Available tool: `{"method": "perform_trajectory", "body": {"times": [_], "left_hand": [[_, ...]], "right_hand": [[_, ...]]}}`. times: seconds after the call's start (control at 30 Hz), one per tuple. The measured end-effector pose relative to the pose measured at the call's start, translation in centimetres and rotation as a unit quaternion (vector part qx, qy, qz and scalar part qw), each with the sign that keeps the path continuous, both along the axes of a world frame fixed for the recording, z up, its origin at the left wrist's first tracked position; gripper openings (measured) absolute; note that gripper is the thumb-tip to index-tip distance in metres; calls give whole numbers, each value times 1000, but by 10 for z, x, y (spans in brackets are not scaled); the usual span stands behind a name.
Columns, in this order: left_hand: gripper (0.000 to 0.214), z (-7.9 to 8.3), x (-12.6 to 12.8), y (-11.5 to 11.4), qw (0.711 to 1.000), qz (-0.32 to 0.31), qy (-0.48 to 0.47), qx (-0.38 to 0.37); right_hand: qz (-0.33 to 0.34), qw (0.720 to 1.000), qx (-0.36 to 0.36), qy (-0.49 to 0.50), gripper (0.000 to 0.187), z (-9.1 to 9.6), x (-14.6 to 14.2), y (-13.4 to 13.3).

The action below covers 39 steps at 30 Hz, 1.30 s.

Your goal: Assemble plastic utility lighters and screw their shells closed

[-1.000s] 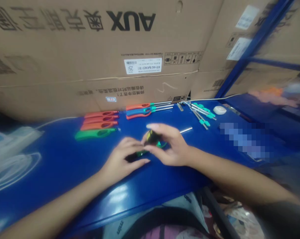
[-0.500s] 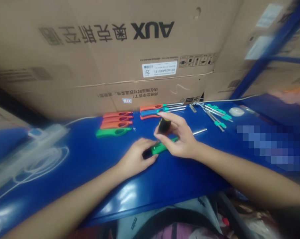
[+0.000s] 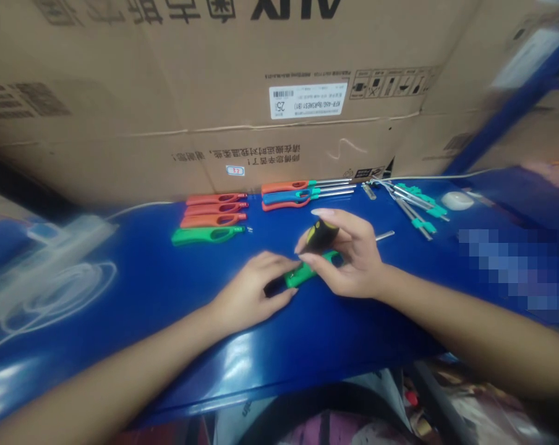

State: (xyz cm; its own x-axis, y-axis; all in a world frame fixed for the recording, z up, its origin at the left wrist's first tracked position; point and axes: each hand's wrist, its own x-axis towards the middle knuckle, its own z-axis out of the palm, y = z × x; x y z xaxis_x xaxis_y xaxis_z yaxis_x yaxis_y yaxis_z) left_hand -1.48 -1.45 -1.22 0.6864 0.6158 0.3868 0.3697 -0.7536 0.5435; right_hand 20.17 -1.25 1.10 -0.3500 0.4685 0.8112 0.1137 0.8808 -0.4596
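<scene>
A white cord lay coiled on the left of the blue table (image 3: 135, 309); three reddish casings (image 3: 214, 209) lay just beyond a green casing (image 3: 193, 236). The left hand (image 3: 247, 290) held the left end of a green lighter (image 3: 302, 275), at centre between both hands. Three lighters (image 3: 286, 196) lay farther off. The right hand (image 3: 357, 259) gripped a black-and-yellow handle (image 3: 323, 235) above the green lighter. Far right lay metal rods (image 3: 407, 207) and a white oval thing (image 3: 456, 200).

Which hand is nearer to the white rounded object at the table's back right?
Right: the right hand is on the near side of the white rounded object, to its left; the left hand is farther left.
</scene>
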Motion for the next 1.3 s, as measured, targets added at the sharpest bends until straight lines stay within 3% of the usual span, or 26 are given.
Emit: {"method": "perform_trajectory", "body": {"times": [0.57, 1.3], "left_hand": [[29, 2, 0, 0, 1000, -3, 11, 0], [29, 2, -1, 0, 1000, -9, 26, -10]], "right_hand": [[1, 1000, 24, -16, 71, -1, 1, 1], [16, 1000, 5, -19, 77, -9, 1, 2]]}}
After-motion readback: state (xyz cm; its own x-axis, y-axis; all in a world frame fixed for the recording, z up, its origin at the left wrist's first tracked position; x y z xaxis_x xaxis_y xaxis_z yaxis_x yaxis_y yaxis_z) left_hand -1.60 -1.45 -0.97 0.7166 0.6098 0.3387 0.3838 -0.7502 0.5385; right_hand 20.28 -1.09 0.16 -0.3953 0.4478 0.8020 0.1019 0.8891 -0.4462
